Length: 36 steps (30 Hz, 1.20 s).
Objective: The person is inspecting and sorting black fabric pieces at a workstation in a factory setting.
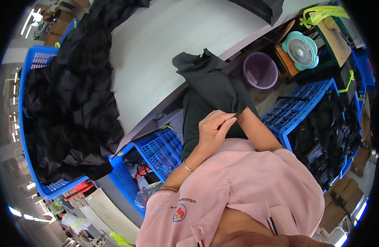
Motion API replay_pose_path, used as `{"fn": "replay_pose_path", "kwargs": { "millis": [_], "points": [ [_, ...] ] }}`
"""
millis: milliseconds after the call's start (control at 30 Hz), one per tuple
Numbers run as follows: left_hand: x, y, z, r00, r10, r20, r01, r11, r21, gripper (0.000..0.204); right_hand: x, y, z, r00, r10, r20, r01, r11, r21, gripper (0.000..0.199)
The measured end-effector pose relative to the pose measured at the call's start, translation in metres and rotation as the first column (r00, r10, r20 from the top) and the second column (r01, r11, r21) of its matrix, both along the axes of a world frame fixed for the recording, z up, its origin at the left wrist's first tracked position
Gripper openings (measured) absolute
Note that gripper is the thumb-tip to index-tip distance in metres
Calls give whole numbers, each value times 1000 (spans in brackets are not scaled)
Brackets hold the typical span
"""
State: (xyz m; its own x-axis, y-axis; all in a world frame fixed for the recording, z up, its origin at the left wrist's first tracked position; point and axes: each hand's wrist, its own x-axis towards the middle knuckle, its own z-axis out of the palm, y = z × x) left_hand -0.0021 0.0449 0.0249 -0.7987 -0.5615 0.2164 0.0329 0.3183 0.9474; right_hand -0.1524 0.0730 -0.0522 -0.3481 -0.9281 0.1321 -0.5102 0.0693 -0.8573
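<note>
Pink sleeve [239, 181] | left hand [212, 129] pinches dark garment [216, 88] edge | right hand hidden under cloth, grip unclear | step: handling garment at table [156, 49] edge | next: likely needs a firm hold.

A heap of cloth [70, 103] is lying on the table [156, 53], spilling into a crate [32, 61] at nine o'clock. At one o'clock a basket [260, 70] is sitting beside a fan [300, 50] — another crate [296, 107] is standing at three o'clock.

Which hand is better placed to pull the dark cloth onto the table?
Probably left. The left hand shows in full, fingers pinching the dark cloth at its edge. The right forearm runs under the cloth, hand hidden. The table lies ahead.
</note>
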Motion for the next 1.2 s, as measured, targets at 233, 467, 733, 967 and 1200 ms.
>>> {"fn": "replay_pose_path", "kwargs": {
  "millis": [233,467,733,967,1200],
  "points": [
    [12,-15,-1,990,140,13,-140,975,173,9,7,-1,-17,932,-207,296,253,959,-126,25],
    [24,4,-9,974,-227,-10,217,915,341,9,4,-2,21,992,-121,30,124,979,-163,27],
    [19,-55,-2,965,247,-89,-255,962,-97,45,14,-33,55,975,-13,-220,-33,979,-203,29],
    [5,-86,-1,977,-92,-195,167,895,414,67,7,-26,83,916,29,-400,-119,972,-201,31],
    [11,-36,8,973,215,-82,-227,954,-196,83,-29,-53,50,820,-205,-535,75,964,-254,32]
  ]
}}
